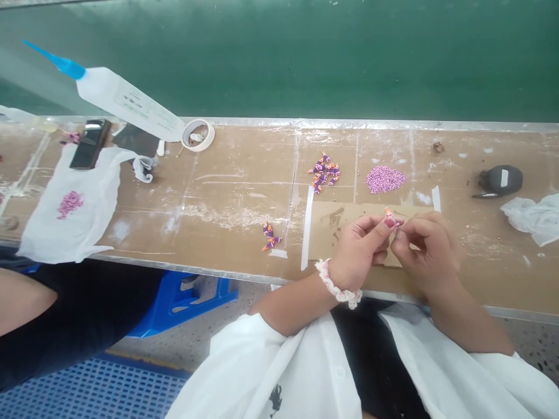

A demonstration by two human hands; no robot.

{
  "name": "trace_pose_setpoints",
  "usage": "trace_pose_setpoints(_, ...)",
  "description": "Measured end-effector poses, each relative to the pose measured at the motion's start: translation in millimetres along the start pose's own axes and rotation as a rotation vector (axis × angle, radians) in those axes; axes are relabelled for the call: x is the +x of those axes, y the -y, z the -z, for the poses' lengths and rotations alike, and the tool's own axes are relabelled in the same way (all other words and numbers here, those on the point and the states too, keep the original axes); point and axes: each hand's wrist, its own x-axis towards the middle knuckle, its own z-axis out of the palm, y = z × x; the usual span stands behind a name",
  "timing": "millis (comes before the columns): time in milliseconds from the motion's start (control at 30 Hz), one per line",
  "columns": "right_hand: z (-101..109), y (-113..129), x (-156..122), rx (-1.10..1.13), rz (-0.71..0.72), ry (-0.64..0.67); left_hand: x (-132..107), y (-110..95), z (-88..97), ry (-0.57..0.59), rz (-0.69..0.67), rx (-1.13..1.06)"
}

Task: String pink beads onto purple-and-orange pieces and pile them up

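My left hand (356, 250), with a white scrunchie on its wrist, pinches a small figure (387, 213) with an orange tip; most of it is hidden by the fingers. My right hand (430, 247) is closed against it, thumb and finger meeting at the figure's side, and whatever lies between them is too small to make out. Both hands are over a cardboard sheet (332, 224) taped to the table. Just beyond them lies a pile of tiny pink pieces (385, 179). Purple-and-orange figures (324, 173) are heaped to its left, and several more figures (271, 235) lie nearer the front edge.
At the left are a white bottle (131, 102) with a blue nozzle, a tape roll (198, 135), a phone (90, 144) and a white cloth (98, 192) with pink bits. A dark lump (502, 179) and crumpled white plastic (537, 216) lie right. Another person's leg (82, 314) shows beside a blue stool (187, 302).
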Motion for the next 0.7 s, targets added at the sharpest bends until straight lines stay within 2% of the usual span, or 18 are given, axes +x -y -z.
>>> trace_pose_setpoints(200,2.5,2.9,4.5,0.042,-0.008,0.031,0.8,6.8,0.8,-0.029,-0.094,0.089)
trace_pose_setpoints(433,-2.6,1.9,4.9,0.081,-0.029,0.010,3.1,3.4,-0.8,-0.031,-0.034,0.047)
trace_pose_setpoints(567,-3.9,6.9,6.6,0.089,-0.040,-0.013,6.9,4.5,5.8,-0.007,-0.079,0.126)
trace_pose_setpoints(633,-3.2,3.0,9.9,0.133,-0.079,0.050,13.0,2.8,13.6,0.012,-0.106,0.183)
trace_pose_setpoints(700,-2.9,-10.9,15.4,0.197,-0.140,0.156,23.5,-3.8,25.9,-0.004,-0.160,0.298)
